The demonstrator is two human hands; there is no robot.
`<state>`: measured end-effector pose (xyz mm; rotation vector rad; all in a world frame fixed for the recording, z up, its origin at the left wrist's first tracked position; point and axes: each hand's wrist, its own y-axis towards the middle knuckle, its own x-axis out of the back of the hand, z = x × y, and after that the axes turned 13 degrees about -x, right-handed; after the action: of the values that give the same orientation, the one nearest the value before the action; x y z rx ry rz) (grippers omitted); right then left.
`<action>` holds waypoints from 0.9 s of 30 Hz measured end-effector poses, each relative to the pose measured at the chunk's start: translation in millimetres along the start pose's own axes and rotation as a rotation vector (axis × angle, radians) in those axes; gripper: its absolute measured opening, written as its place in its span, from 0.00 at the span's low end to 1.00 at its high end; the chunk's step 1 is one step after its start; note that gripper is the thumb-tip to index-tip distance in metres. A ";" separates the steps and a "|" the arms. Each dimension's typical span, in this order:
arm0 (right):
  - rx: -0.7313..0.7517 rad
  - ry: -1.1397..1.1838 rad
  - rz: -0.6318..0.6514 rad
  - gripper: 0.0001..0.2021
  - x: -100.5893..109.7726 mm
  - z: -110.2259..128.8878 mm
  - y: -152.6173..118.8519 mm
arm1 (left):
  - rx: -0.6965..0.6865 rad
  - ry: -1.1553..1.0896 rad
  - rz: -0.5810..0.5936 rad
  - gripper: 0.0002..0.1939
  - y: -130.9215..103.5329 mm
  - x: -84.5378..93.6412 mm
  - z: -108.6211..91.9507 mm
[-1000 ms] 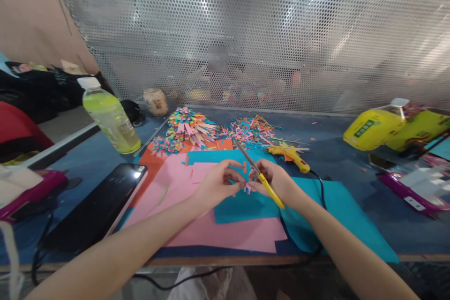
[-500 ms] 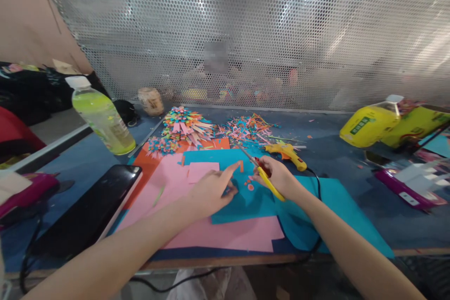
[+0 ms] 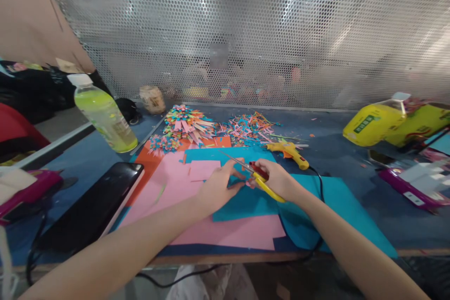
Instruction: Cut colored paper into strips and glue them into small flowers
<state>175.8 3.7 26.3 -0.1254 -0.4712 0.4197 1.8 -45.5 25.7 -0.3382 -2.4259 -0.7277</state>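
My right hand point(image 3: 276, 179) grips scissors point(image 3: 266, 188) with yellow and red handles, their metal blades pointing left over the teal sheet point(image 3: 242, 205). My left hand point(image 3: 218, 185) lies low over the same sheet, fingers apart and its fingertips near the blades. A small orange paper strip point(image 3: 241, 163) shows by its index finger. Close to the scissors, small round pink pieces point(image 3: 250, 183) lie partly covered by my right hand. A pink paper square point(image 3: 204, 170) rests beside my left hand, on larger pink sheets point(image 3: 228, 236).
Behind the sheets sit a layered paper-strip piece point(image 3: 188, 124) and a heap of coloured strips point(image 3: 249, 127). A yellow glue gun point(image 3: 290, 153) lies right, its cord trailing forward. A green drink bottle point(image 3: 105, 115), a black phone-like slab point(image 3: 93, 206) and a yellow jug point(image 3: 372, 124) stand around.
My left hand has moved slightly right, towards the scissors. The scissors have swung so their blades point farther left, now reaching over my left fingers. The round pieces are more covered.
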 end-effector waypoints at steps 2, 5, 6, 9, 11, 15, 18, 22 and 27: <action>0.016 -0.019 0.006 0.16 0.6 1.9 -1.2 | 0.003 -0.063 -0.004 0.20 1.2 -0.7 -2.9; 0.052 -0.029 0.011 0.15 1.7 4.4 -3.8 | 0.026 -0.139 -0.002 0.15 1.6 -2.3 -6.0; 0.060 -0.034 0.019 0.14 2.1 4.5 -4.6 | 0.031 -0.152 -0.011 0.14 1.5 -2.8 -6.3; 0.079 -0.016 0.037 0.14 2.3 3.6 -6.5 | 0.050 -0.175 -0.051 0.16 1.5 -3.0 -4.5; 0.092 0.053 0.046 0.14 1.5 4.2 -7.8 | 0.068 -0.200 -0.071 0.18 1.9 -2.5 -2.7; 0.064 0.192 0.038 0.15 -1.7 13.6 -11.6 | 0.096 -0.235 -0.091 0.17 3.3 -2.3 -2.8; 0.040 0.228 -0.009 0.17 -4.0 22.7 -15.2 | 0.103 -0.272 -0.090 0.17 4.4 -3.3 -6.4; 0.062 0.227 -0.020 0.18 -5.7 25.0 -16.8 | 0.118 -0.321 -0.105 0.18 5.6 -4.7 -8.9; 0.063 0.272 0.019 0.19 -6.2 17.6 -12.5 | 0.129 -0.314 -0.133 0.17 4.8 -3.2 -6.4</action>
<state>167.2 -9.9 42.0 -0.1240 -0.1894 0.4286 9.1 -45.5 30.2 -0.2570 -2.7998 -0.6064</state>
